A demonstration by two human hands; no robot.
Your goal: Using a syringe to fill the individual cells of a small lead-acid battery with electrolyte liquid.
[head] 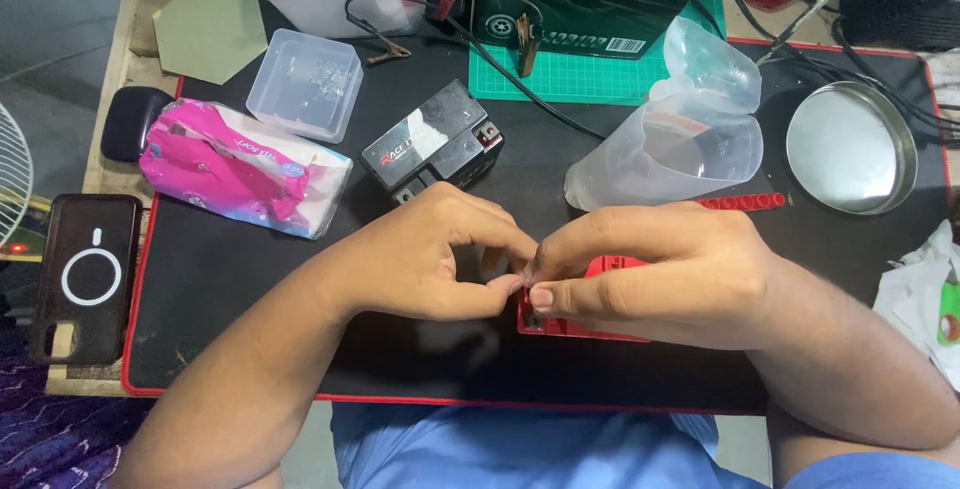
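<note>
— Nearest us, our left hand (435, 254) and right hand (655, 269) meet fingertip to fingertip over the flat red plastic block (575, 324).

— Grip?

— Both pinch something tiny at its left corner; we cannot tell what. The block lies on the black mat (250, 289), small black battery (435, 144) at eleven o'clock.

A black mat (250, 289) is covering the table (130, 39), bearing a small black battery (435, 139), a pink tissue pack (240, 169), a clear box (303, 84), a plastic jug (680, 119), a round tin (850, 147), a green cutting mat (590, 77) and a red case (560, 327).
</note>
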